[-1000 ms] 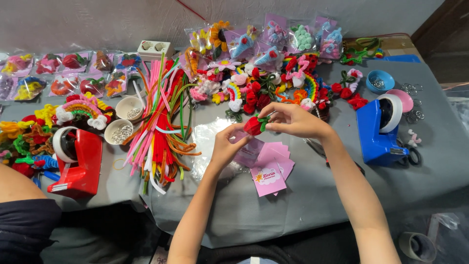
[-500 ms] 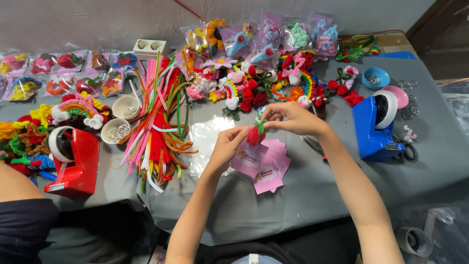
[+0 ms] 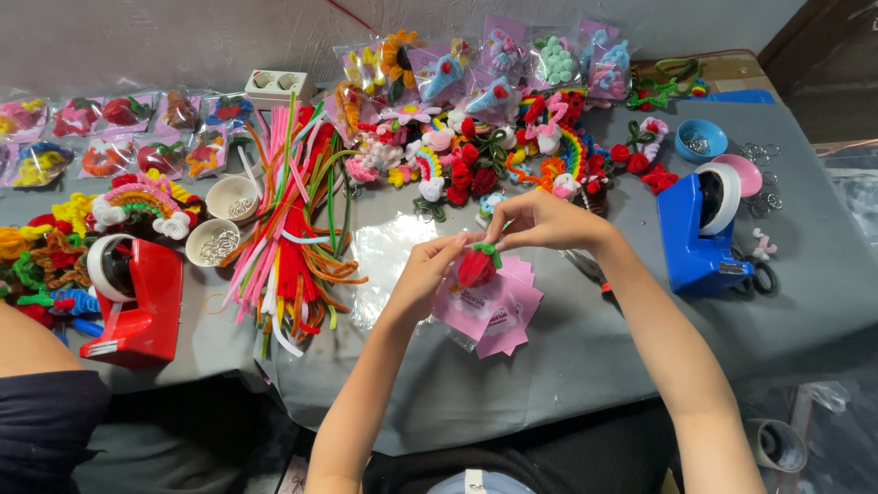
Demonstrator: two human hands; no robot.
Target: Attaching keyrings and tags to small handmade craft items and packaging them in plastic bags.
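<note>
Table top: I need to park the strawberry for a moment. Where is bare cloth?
Bare grey cloth lies along the near edge, between the pink cards and the blue tape dispenser. The far half is crowded with pipe cleaners and finished pieces.

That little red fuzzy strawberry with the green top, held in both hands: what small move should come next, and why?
Probably lowering the red fuzzy strawberry onto the pink paper cards. Both the left hand and right hand pinch it directly above that stack.

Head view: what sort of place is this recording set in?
Probably a small handicraft worktable. A pile of pipe cleaners, two tape dispensers and bagged finished pieces lie on grey cloth, while both hands work a red fuzzy strawberry.
</note>
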